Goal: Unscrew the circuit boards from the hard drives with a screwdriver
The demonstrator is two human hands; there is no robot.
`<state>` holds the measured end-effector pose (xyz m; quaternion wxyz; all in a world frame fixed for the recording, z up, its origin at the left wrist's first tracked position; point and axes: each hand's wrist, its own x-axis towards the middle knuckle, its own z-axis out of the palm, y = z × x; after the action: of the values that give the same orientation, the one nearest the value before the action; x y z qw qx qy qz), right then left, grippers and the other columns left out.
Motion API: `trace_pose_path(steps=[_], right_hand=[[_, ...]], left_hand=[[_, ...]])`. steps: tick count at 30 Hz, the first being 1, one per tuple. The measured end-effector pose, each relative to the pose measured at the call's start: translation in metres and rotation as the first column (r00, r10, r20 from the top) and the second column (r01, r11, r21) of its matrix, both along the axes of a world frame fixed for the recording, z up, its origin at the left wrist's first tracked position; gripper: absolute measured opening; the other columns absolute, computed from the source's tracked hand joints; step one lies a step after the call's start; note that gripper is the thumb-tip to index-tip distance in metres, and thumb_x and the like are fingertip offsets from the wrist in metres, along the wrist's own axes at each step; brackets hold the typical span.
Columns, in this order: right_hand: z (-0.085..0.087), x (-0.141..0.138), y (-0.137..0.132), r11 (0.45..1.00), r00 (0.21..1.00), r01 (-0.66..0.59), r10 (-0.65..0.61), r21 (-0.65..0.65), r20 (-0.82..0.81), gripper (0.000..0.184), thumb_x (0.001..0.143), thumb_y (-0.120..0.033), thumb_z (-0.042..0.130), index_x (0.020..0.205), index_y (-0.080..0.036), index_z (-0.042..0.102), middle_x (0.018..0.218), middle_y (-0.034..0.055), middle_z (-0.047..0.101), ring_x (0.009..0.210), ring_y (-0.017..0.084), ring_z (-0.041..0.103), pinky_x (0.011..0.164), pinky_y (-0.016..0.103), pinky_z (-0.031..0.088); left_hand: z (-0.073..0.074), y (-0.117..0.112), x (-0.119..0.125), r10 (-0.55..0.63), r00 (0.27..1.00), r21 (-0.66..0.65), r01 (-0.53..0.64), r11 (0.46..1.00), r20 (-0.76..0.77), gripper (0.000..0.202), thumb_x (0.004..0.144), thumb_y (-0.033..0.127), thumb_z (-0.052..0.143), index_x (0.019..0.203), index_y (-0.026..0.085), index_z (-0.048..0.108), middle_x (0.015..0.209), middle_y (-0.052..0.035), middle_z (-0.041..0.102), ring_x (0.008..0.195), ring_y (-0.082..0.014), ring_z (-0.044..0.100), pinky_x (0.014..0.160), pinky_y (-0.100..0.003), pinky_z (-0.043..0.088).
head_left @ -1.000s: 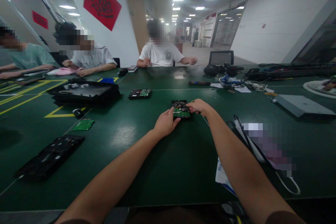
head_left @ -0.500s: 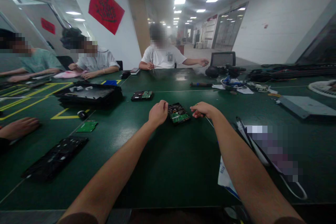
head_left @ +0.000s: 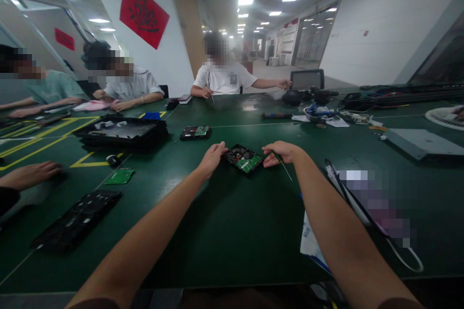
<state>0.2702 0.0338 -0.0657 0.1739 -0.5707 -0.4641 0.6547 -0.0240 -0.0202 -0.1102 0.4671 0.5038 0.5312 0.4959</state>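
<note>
A hard drive (head_left: 237, 155) with a green circuit board lies at an angle on the green table before me. At its left corner, my left hand (head_left: 210, 160) is closed, thumb and fingers pinching the edge. My right hand (head_left: 282, 151) holds a thin screwdriver (head_left: 286, 170) against the palm, its metal shaft slanting down toward me. The fingers of that hand reach to the drive's right edge; whether they touch it I cannot tell. Beyond my left hand lies a second hard drive (head_left: 195, 132) with a partly green face.
Left of me are a loose green circuit board (head_left: 119, 176), a black panel (head_left: 77, 219), a black tray (head_left: 123, 130) and a co-worker's hand (head_left: 34, 176). To the right lie a grey metal box (head_left: 422, 144) and a white strap (head_left: 408, 263). Several people sit around the table.
The hard drive has turned and now sits more diagonally. My left hand has shifted left and slightly down. More of the screwdriver shaft shows below my right hand.
</note>
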Motion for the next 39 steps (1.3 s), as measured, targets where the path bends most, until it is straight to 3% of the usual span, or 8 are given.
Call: trace_pose_path(steps=[6,12,16,19,29,33,35,39], right_hand=[[0.002,-0.009,-0.002,0.996,0.99,-0.01,0.022,0.088,-0.138,0.024,0.101,-0.029,0.058,0.115,-0.01,0.054,0.095,0.018,0.073,0.086,0.023,0.076,0.077,0.034,0.066],[0.005,-0.021,-0.001,0.973,0.997,-0.032,0.046,0.229,-0.054,0.016,0.098,-0.027,0.063,0.107,-0.014,0.06,0.102,0.013,0.072,0.081,0.015,0.072,0.069,0.026,0.063],[0.005,-0.014,0.0,0.958,0.962,-0.17,0.112,0.23,0.247,0.025,0.098,-0.034,0.063,0.109,-0.012,0.061,0.092,0.0127,0.071,0.064,0.014,0.068,0.045,0.018,0.045],[0.006,-0.013,-0.005,0.94,0.921,-0.302,0.245,0.158,0.304,0.035,0.099,-0.041,0.061,0.119,-0.013,0.059,0.097,0.014,0.069,0.067,0.016,0.072,0.04,0.015,0.031],[0.008,-0.033,-0.018,0.891,0.901,-0.402,0.344,0.213,0.265,0.05,0.097,-0.054,0.06,0.132,-0.018,0.058,0.116,0.0141,0.061,0.076,0.018,0.076,0.042,0.016,0.027],[0.004,-0.036,-0.017,0.893,0.914,-0.374,0.308,0.252,0.265,0.049,0.095,-0.054,0.062,0.129,-0.017,0.061,0.12,0.0159,0.065,0.074,0.017,0.074,0.042,0.018,0.027],[0.002,-0.037,-0.017,0.891,0.921,-0.359,0.29,0.277,0.259,0.048,0.094,-0.053,0.064,0.127,-0.018,0.063,0.122,0.0164,0.068,0.073,0.017,0.074,0.043,0.02,0.029],[-0.001,-0.041,-0.016,0.887,0.923,-0.344,0.26,0.309,0.283,0.044,0.096,-0.05,0.063,0.123,-0.016,0.063,0.124,0.0161,0.07,0.072,0.017,0.072,0.044,0.021,0.031]], left_hand=[[-0.01,-0.058,-0.001,0.155,0.976,0.016,-0.154,0.988,-0.156,0.054,0.093,0.063,0.056,0.123,0.018,0.061,0.12,-0.0127,0.07,0.106,-0.0248,0.068,0.089,-0.036,0.053],[0.001,-0.046,-0.002,0.302,0.854,0.132,-0.272,0.953,-0.424,0.06,0.094,0.061,0.056,0.133,0.015,0.054,0.126,-0.0175,0.065,0.114,-0.0279,0.065,0.098,-0.04,0.049],[0.0,-0.036,-0.001,0.159,0.934,0.141,-0.119,0.983,-0.321,0.05,0.1,0.058,0.048,0.131,0.019,0.057,0.129,-0.0127,0.067,0.12,-0.024,0.063,0.105,-0.036,0.045],[-0.001,-0.044,-0.004,0.104,0.941,0.122,-0.067,0.99,-0.321,0.049,0.099,0.059,0.048,0.128,0.02,0.059,0.126,-0.0103,0.068,0.116,-0.0238,0.065,0.103,-0.037,0.047],[0.025,-0.114,0.002,-0.005,0.909,0.026,0.017,1.0,-0.418,0.057,0.098,0.06,0.05,0.138,0.019,0.051,0.119,-0.0116,0.071,0.108,-0.0257,0.067,0.095,-0.039,0.05],[0.029,-0.132,-0.034,-0.047,0.917,-0.006,0.048,0.999,-0.396,0.057,0.093,0.06,0.056,0.137,0.024,0.056,0.114,-0.0112,0.073,0.102,-0.0269,0.07,0.091,-0.04,0.053],[0.031,-0.138,-0.074,0.114,0.802,0.078,-0.084,0.993,-0.586,0.053,0.089,0.061,0.058,0.127,0.025,0.064,0.121,-0.0115,0.071,0.111,-0.0308,0.067,0.098,-0.042,0.051],[0.033,-0.149,-0.175,0.25,0.16,0.195,-0.297,0.935,-0.955,0.068,0.089,0.064,0.047,0.137,0.017,0.059,0.141,-0.0171,0.059,0.135,-0.0407,0.048,0.115,-0.05,0.033]])
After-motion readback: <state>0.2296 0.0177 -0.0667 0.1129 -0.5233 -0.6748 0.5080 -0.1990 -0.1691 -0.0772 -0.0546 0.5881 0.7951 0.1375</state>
